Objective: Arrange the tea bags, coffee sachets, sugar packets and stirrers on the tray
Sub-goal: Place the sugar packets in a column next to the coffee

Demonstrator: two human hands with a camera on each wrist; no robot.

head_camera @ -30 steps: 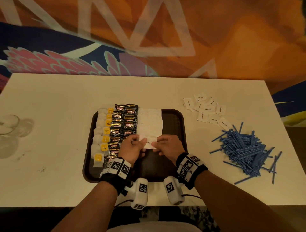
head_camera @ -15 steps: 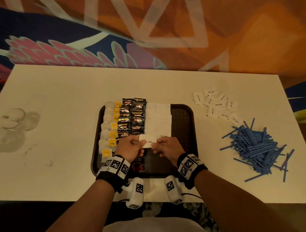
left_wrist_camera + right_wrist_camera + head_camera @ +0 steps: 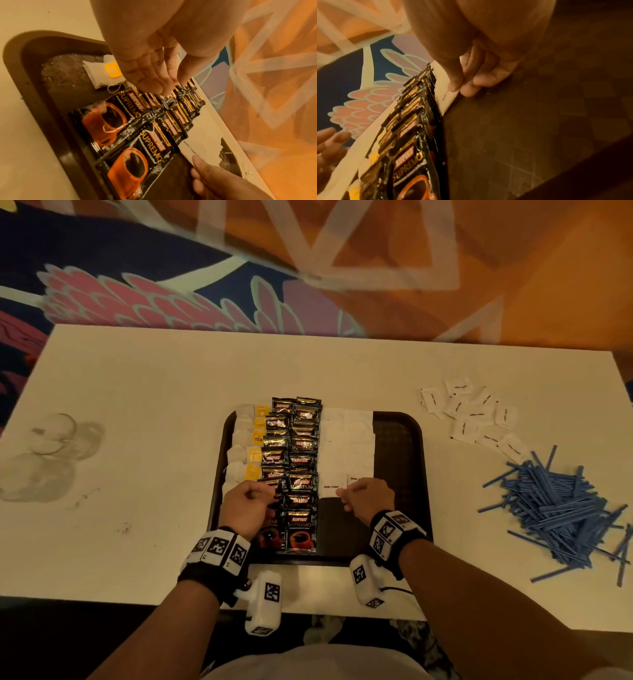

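Observation:
On the dark brown tray [image 3: 400,446] lie a column of tea bags [image 3: 245,453], two columns of black coffee sachets [image 3: 301,446] and two columns of white sugar packets [image 3: 347,440]. My right hand [image 3: 363,494] pinches the near edge of the nearest sugar packet [image 3: 330,486], thumb on top in the right wrist view [image 3: 447,98]. My left hand [image 3: 250,498] hovers over the near coffee sachets [image 3: 120,128] with relaxed fingers [image 3: 159,75], holding nothing. Loose sugar packets [image 3: 472,416] and a heap of blue stirrers [image 3: 555,505] lie on the table to the right.
The white table [image 3: 137,405] carries clear glassware [image 3: 51,436] at its far left edge. The tray's right third and near right corner are bare. A patterned carpet lies beyond the table.
My left hand has let go of the sugar packet and drawn left over the coffee sachets. The packet now lies at the near end of the sugar column, with my right hand still on it.

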